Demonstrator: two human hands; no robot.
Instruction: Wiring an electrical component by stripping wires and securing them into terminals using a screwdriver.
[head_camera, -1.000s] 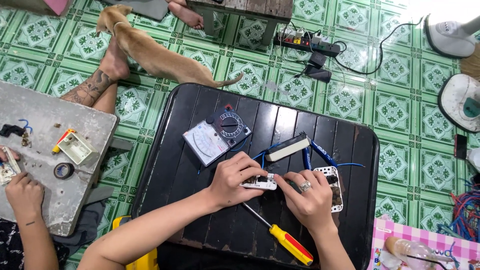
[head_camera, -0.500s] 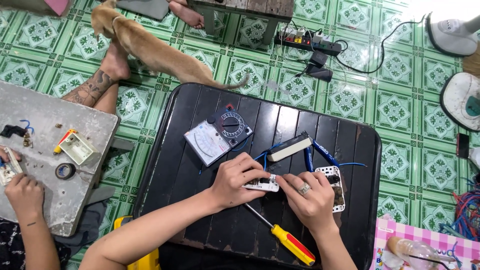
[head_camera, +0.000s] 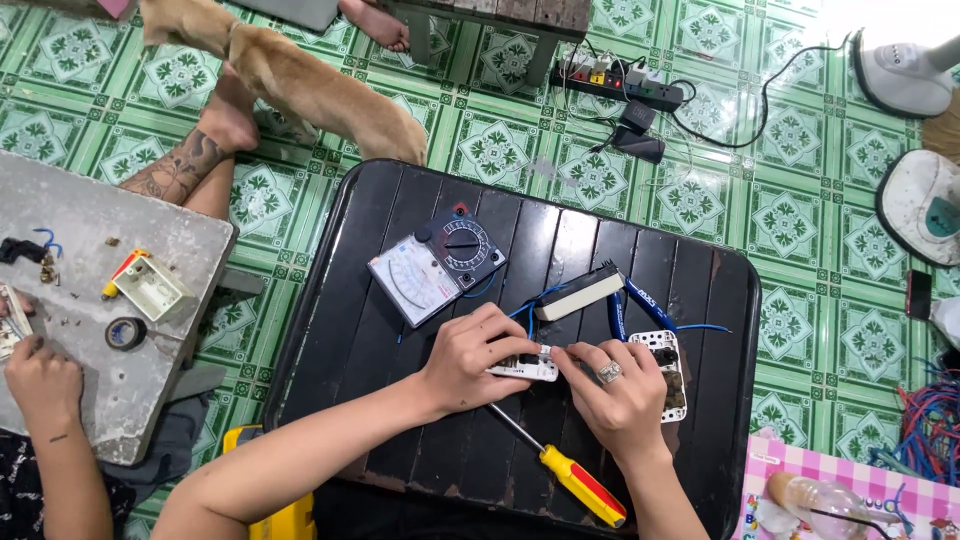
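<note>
Left hand (head_camera: 468, 360) grips white switch module (head_camera: 528, 369)

Green patterned floor tiles (head_camera: 800, 215) lay under a low black slatted worktop (head_camera: 330, 300). A grey worktop (head_camera: 100, 390) stood left; bright light fell top right.

meter (head_camera: 436, 268) behind left hand (head_camera: 474, 357) | screwdriver (head_camera: 565, 469) before hands

1 head camera looks steeply down, close above the black table (head_camera: 350, 300).
</note>
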